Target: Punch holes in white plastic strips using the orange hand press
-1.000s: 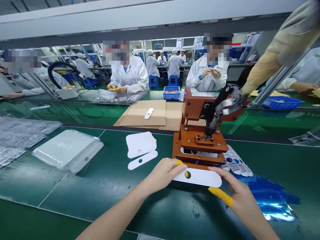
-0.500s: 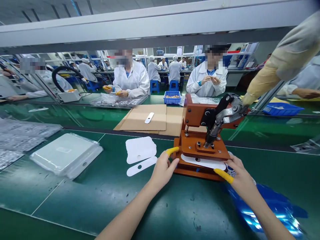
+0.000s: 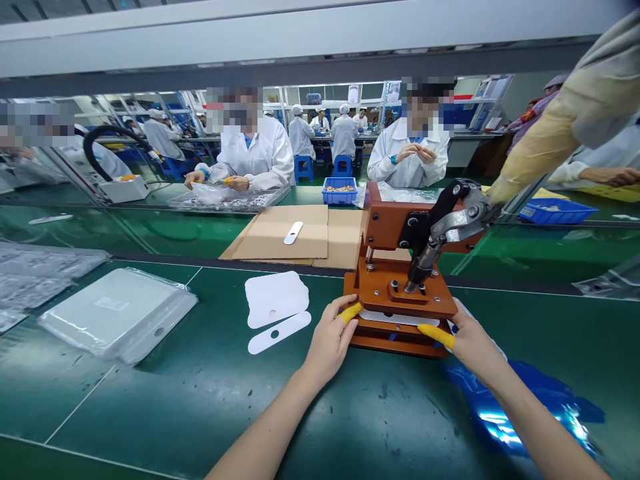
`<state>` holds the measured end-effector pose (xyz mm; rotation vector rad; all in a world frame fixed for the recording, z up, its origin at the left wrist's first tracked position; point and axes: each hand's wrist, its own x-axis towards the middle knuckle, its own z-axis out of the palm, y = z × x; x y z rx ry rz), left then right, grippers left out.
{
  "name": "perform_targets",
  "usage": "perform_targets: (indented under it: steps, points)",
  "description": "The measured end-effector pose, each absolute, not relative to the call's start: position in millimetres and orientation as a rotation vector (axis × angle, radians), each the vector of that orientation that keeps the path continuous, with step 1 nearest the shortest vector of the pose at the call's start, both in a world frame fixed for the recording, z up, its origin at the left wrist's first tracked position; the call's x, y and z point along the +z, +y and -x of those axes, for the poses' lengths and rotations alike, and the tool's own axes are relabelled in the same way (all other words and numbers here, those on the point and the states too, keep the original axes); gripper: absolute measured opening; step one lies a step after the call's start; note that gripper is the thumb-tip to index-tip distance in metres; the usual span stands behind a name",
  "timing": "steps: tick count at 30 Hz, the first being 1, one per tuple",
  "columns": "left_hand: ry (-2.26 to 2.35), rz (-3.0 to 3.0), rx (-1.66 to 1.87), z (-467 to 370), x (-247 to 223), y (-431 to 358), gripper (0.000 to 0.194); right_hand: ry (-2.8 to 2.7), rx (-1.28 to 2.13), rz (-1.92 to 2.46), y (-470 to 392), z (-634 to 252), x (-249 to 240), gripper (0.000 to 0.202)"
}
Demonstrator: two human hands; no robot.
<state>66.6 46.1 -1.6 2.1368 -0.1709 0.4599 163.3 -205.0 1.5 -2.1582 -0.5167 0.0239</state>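
An orange-brown hand press [image 3: 400, 293] with a black lever [image 3: 440, 227] stands on the green table. A white oblong strip [image 3: 400, 319] lies inside its slot, between the plates. My left hand [image 3: 333, 337], with a yellow finger cot, touches the press's left edge at the strip's end. My right hand [image 3: 463, 340], also with a yellow cot, touches the right end of the strip. A loose white strip [image 3: 279, 332] and a stack of white sheets [image 3: 275, 298] lie to the left of the press.
A bagged stack of clear trays [image 3: 117, 313] sits at the left, flat cardboard [image 3: 295, 233] with a white strip behind, blue foil [image 3: 520, 400] at the right. Co-workers in white coats sit across the line; a yellow-sleeved arm [image 3: 550, 127] reaches in at top right.
Both hands moved the white strip from the table in front of the press forward into its slot; now only its edge shows between the plates.
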Motion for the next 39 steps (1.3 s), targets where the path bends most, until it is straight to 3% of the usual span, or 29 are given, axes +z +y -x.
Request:
perform_targets:
  steps: [5, 10, 17, 20, 26, 28, 31, 32, 34, 36, 39]
  points:
    - [-0.142, -2.191, 0.496, -64.5, -5.5, 42.5, 0.043, -0.455, 0.093, 2.123, -203.0, -163.2, 4.4, 0.052]
    - [-0.209, -2.279, 0.544, -64.2, -6.5, 43.6, 0.033, -0.516, 0.015, 2.132, -200.9, -164.6, 2.0, 0.048]
    - [-0.244, -2.410, 0.640, -67.8, -8.1, 46.2, 0.030, -0.944, -0.717, 2.236, -223.6, -152.3, -29.8, 0.024]
    - [-0.245, -2.350, 0.621, -67.8, -9.5, 43.9, 0.029, -1.067, -0.871, 2.303, -227.8, -145.3, -36.7, 0.031]
    - [0.001, -2.112, 0.669, -59.2, -8.2, 48.0, 0.032, -0.983, -0.626, 2.290, -230.8, -140.9, -29.0, 0.031]
    - [0.104, -2.053, 0.739, -57.6, -8.2, 54.5, 0.027, -0.784, -0.482, 2.202, -231.2, -144.9, -7.2, 0.026]
    - [0.206, -1.997, 0.790, -58.6, -9.6, 64.9, 0.023, -0.491, -0.554, 1.959, -218.6, -149.5, 63.9, 0.024]
    - [0.222, -1.987, 0.793, -59.4, -10.1, 67.9, 0.022, -0.515, -0.628, 1.836, -210.0, -149.2, 95.8, 0.023]
    - [0.231, -1.976, 0.796, -61.0, -11.0, 72.5, 0.022, -0.696, -0.638, 1.550, -188.8, -145.5, 161.5, 0.038]
    - [0.221, -1.985, 0.792, -62.3, -11.7, 76.0, 0.021, -0.884, -0.498, 1.347, -166.9, -139.4, 213.2, 0.031]
    - [0.195, -2.022, 0.778, -62.3, -12.7, 79.9, 0.021, -0.934, -0.451, 1.264, -140.8, -130.1, 231.8, 0.021]
